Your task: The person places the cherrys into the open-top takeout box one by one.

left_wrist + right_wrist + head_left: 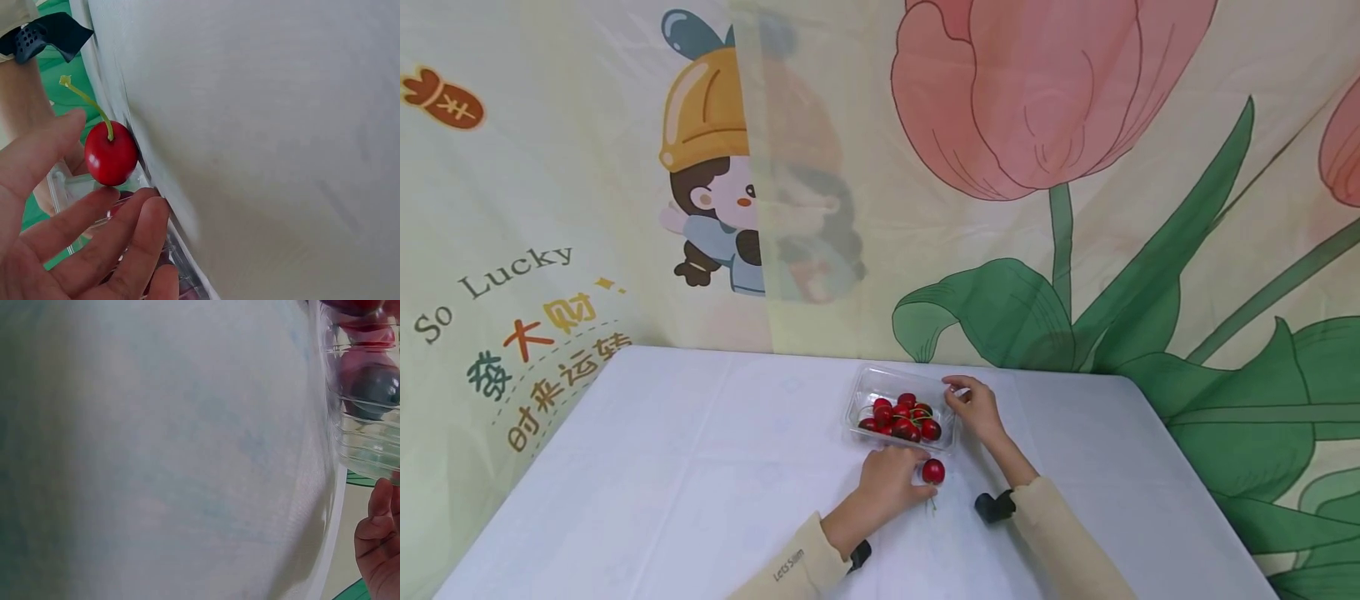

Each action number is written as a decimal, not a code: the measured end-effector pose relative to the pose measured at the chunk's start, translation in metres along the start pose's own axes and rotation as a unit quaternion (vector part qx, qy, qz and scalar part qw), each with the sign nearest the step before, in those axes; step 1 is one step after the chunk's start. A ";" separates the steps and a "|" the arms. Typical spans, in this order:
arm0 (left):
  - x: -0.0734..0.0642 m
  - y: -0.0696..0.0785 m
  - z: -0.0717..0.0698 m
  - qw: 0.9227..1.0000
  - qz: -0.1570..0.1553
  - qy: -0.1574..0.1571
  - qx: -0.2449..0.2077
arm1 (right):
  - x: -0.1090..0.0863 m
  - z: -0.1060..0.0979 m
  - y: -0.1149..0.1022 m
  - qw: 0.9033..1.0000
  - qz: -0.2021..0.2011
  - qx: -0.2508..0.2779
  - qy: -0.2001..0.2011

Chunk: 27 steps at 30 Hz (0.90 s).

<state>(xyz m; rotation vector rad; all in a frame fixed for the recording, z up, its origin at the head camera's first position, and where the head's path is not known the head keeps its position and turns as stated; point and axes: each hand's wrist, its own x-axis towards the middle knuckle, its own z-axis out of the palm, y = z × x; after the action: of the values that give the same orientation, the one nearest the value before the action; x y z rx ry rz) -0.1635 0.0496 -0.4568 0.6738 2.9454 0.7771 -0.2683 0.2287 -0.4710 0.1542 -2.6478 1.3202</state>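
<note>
A single red cherry (933, 472) with a green stem sits on the white cloth, in front of a clear plastic box (867, 385) that holds several dark red cherries (901, 412). Around the single cherry lies my left hand (891, 479). In the left wrist view, the thumb is apart from that cherry (111, 154) and the other fingers (145, 228) extend just below it, loosely bent. At the box's back right corner, my right hand (976, 408) holds the rim with thumb and fingers. The right wrist view shows only some of its fingers (378, 515) by the box (359, 453).
The white-covered table (647, 467) reaches back to a printed curtain (827, 325) with tulips and a cartoon figure. Black wrist straps (995, 506) stick out beneath both beige sleeves (1067, 542).
</note>
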 end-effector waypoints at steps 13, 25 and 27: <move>0.004 0.002 0.004 0.999 0.022 -0.013 0.041 | 0.000 0.000 0.000 1.000 0.006 -0.005 -0.005; 0.004 0.000 0.003 0.999 0.016 -0.022 0.043 | 0.000 0.000 -0.001 1.000 0.008 -0.006 -0.004; 0.003 -0.002 0.002 0.999 0.020 -0.024 0.036 | 0.000 0.000 -0.001 1.000 0.009 -0.006 -0.006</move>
<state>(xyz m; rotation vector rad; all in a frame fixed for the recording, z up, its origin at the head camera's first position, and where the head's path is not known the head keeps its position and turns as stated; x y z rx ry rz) -0.1669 0.0502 -0.4595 0.7472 2.9377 0.6506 -0.2678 0.2278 -0.4701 0.1367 -2.6734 1.3134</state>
